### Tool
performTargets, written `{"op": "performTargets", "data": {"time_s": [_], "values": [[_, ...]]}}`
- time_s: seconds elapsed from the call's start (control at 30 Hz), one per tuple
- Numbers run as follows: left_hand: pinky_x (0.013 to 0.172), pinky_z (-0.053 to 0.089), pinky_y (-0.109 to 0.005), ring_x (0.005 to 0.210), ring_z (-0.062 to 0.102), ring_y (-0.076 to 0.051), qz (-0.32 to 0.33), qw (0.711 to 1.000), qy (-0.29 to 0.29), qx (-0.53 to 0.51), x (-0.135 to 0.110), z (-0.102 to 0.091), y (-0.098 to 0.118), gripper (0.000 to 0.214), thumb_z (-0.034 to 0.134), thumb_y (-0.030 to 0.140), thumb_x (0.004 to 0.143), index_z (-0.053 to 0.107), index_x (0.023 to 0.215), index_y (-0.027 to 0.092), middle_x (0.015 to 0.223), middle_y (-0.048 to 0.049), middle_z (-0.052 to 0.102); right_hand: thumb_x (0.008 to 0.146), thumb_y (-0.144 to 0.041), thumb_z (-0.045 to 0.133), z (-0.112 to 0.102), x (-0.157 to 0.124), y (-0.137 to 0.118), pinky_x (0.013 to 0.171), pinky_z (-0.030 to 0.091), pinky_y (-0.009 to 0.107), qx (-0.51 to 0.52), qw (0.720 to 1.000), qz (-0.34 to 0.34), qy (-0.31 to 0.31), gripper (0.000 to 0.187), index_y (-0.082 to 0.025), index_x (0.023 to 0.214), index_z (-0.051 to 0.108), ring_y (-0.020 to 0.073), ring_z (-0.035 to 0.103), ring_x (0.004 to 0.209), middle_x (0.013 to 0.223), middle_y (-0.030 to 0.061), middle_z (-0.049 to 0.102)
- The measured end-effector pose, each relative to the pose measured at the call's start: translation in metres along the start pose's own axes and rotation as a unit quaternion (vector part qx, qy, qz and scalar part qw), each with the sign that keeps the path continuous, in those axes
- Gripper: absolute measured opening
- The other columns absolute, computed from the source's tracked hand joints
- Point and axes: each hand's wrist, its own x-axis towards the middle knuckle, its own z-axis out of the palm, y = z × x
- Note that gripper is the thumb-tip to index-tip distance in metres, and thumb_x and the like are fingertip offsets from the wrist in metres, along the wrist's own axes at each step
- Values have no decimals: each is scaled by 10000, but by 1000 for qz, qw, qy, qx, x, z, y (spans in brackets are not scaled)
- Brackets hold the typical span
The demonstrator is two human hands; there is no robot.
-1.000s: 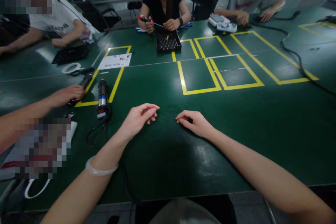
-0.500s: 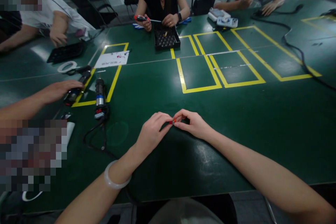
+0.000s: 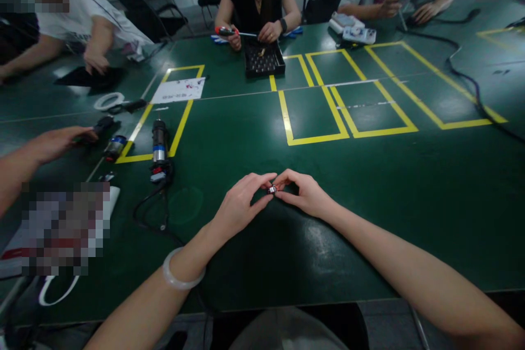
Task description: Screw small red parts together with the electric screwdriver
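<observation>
Between my two hands, just above the green tabletop, is a small red part with a silvery-white face [image 3: 272,190]. Its exact kind is too small to make out. My left hand [image 3: 241,199], with a pale bangle at the wrist, pinches it from the left between thumb and fingertips. From the right, my right hand [image 3: 303,192] grips it the same way, thumb below and forefinger curved over. Off to the left of my hands, a black and silver cylindrical tool [image 3: 159,145] with a blue band lies on the table, its cable curling toward me.
A co-worker's hand [image 3: 65,142] reaches in at left, near a second cylindrical tool [image 3: 115,147]. Across the table a person holds a screwdriver [image 3: 229,31] over a black tray [image 3: 264,70]. Yellow tape [image 3: 318,139] marks rectangles on the table. A black cable [image 3: 467,74] runs along the right.
The small part has been turned, so its silvery-white face now shows. The co-worker's hand at left has moved left, away from the second tool. The far-left person's dark tray has shifted.
</observation>
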Motion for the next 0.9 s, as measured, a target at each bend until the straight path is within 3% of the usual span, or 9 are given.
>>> {"op": "performTargets", "data": {"time_s": [0.1, 0.23, 0.3, 0.4, 0.5, 0.57, 0.67, 0.9], "values": [[998, 453, -387, 1172, 556, -225, -8, 998, -6, 64, 1, -16, -2, 362, 500, 328, 963, 535, 1309, 229, 1243, -88, 608, 856, -185, 641, -1, 0, 0, 783, 523, 288, 0, 1000, 8, 3, 117, -192, 969, 612, 150, 653, 831, 913, 27, 690], [1065, 386, -445, 1230, 503, -275, -75, 978, 40, 193, -7, -54, -22, 377, 469, 369, 958, 547, 1303, 238, 1326, -90, 546, 851, -186, 649, -3, 0, -2, 754, 521, 281, -12, 1000, 24, 9, 112, -191, 958, 618, 147, 652, 798, 886, 21, 698], [1040, 397, -460, 1203, 505, -302, -141, 950, 70, 271, -19, -77, -38, 395, 455, 417, 950, 557, 1275, 218, 1284, -110, 550, 848, -183, 652, -3, 0, -2, 747, 519, 280, -17, 999, 30, 11, 110, -190, 952, 619, 147, 653, 790, 877, 20, 699], [918, 455, -476, 1145, 522, -359, -268, 882, 93, 375, -46, -106, -62, 470, 428, 508, 926, 561, 1214, 161, 1189, -152, 566, 844, -179, 655, -3, 0, -2, 743, 520, 276, -10, 999, 37, 9, 116, -184, 954, 617, 145, 656, 787, 877, 23, 702], [728, 471, -474, 960, 596, -392, -394, 829, 57, 392, -74, -124, -81, 514, 416, 640, 867, 626, 991, 187, 979, -141, 615, 843, -184, 659, -2, 1, -1, 729, 522, 272, 0, 999, 42, 8, 115, -181, 950, 615, 140, 655, 773, 870, 22, 702], [653, 445, -481, 826, 620, -396, -446, 813, 11, 374, -87, -126, -89, 553, 401, 705, 832, 640, 863, 208, 817, -119, 619, 840, -187, 661, -2, 1, -2, 727, 524, 274, 2, 999, 48, 9, 114, -181, 945, 615, 141, 656, 771, 866, 22, 705], [623, 432, -485, 730, 627, -394, -446, 815, -37, 368, -90, -119, -96, 587, 360, 701, 843, 665, 828, 200, 687, -119, 603, 839, -198, 662, -3, 1, -4, 729, 525, 280, 0, 998, 59, 11, 115, -175, 942, 619, 146, 661, 775, 855, 26, 707], [686, 492, -472, 821, 669, -387, -373, 838, -101, 385, -45, -91, -84, 615, 212, 563, 946, 674, 880, 162, 880, -200, 691, 844, -208, 662, -2, 1, 1, 745, 515, 281, -9, 999, 42, 26, 116, -177, 952, 632, 142, 645, 773, 861, 25, 689]]}}
